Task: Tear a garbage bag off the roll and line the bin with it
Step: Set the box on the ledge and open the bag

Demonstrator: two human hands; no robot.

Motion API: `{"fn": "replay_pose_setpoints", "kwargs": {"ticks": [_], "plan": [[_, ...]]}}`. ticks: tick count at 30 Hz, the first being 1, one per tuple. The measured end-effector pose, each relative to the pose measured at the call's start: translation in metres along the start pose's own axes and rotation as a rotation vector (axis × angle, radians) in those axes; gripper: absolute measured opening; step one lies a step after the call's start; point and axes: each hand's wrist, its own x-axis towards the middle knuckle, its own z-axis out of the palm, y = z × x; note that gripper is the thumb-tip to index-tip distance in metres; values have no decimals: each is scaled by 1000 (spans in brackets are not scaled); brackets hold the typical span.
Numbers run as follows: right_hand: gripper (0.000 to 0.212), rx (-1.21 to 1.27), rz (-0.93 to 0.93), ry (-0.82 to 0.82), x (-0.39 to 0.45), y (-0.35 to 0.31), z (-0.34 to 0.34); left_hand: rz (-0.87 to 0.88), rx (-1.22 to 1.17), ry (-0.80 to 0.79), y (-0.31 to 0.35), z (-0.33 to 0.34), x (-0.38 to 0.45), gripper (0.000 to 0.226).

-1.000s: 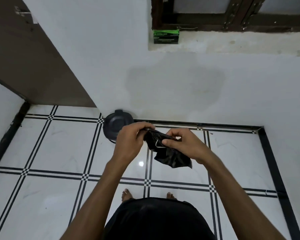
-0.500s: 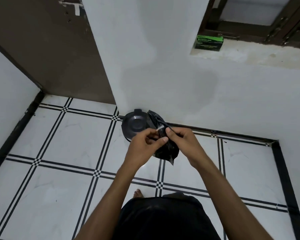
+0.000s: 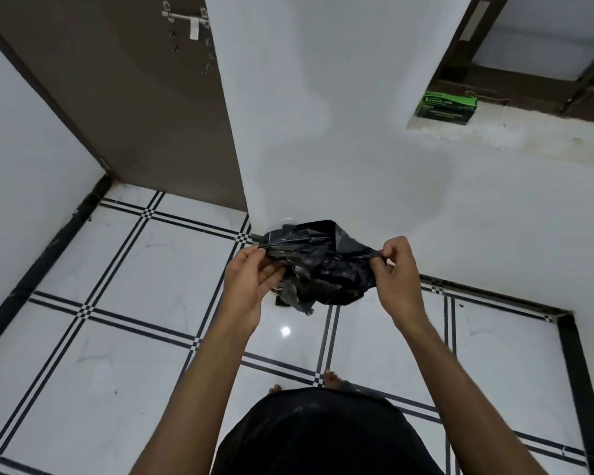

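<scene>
Both the left hand (image 3: 251, 282) and right hand (image 3: 396, 272) pinch a crumpled black garbage bag (image 3: 323, 262), stretched between them above the tiled floor (image 3: 117, 337).

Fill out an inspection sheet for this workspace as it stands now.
Surface: white tiled floor with black double lines, glossy, one light glare spot.
Job's things: black garbage bag, crumpled, held stretched between both hands above the floor; the bin is not clearly visible, apparently hidden behind the bag.
Clutter: green garbage bag box on the window ledge.
Grippers: left hand holds the bag's left edge; right hand pinches its right edge.
Cables: nothing seen.
Surroundings: white wall, brown door with a latch, dark window frame; bare toes at the bottom.
</scene>
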Motion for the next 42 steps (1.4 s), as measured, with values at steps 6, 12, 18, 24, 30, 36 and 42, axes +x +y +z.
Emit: {"fn": "replay_pose_setpoints", "kwargs": {"ticks": [6, 12, 18, 24, 30, 36, 42], "plan": [[49, -369, -303, -152, 12, 0, -15, -37, -42, 17, 2, 17, 19, 17], [26, -496, -160, -28, 39, 8, -36, 200, 591, 20, 3, 28, 18, 26], [10, -362, -67, 77, 52, 5, -39, 618, 1344, -138, 2, 41, 10, 40], [34, -360, -171, -5, 61, 16, -38, 487, 1196, 36, 8, 38, 28, 29], [58, -535, -379, -228, 64, 23, -49, 186, 473, 262, 27, 31, 44, 28], [28, -818, -215, -183, 84, 41, -59, 332, 682, 364, 32, 19, 45, 28], [12, -767, 46, 56, 101, 41, -62, 444, 1028, 385, 12, 21, 36, 28]]}}
